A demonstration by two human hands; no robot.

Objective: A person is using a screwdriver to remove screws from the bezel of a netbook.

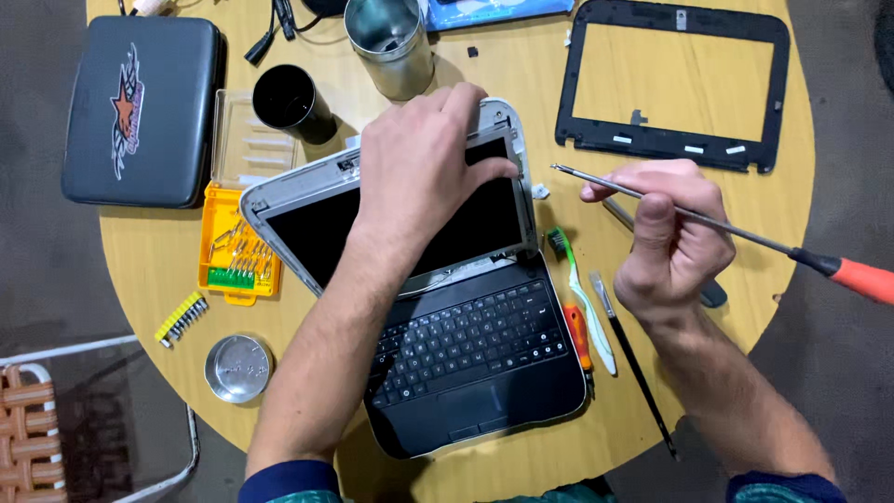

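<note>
A small laptop (447,307) is seen open on a round wooden table (652,214), its screen stripped of its frame. The screen's top edge is gripped by the left hand (424,168), fingers curled over it. A long screwdriver (736,233) with an orange handle is pinched in the right hand (666,237), right of the laptop. The detached black bezel (675,84) lies beyond it; a yellow bit case (237,247) is left of the laptop.

Dark rectangular laptop screen (391,228) at table centre — blue packet (494,11) at far edge
</note>
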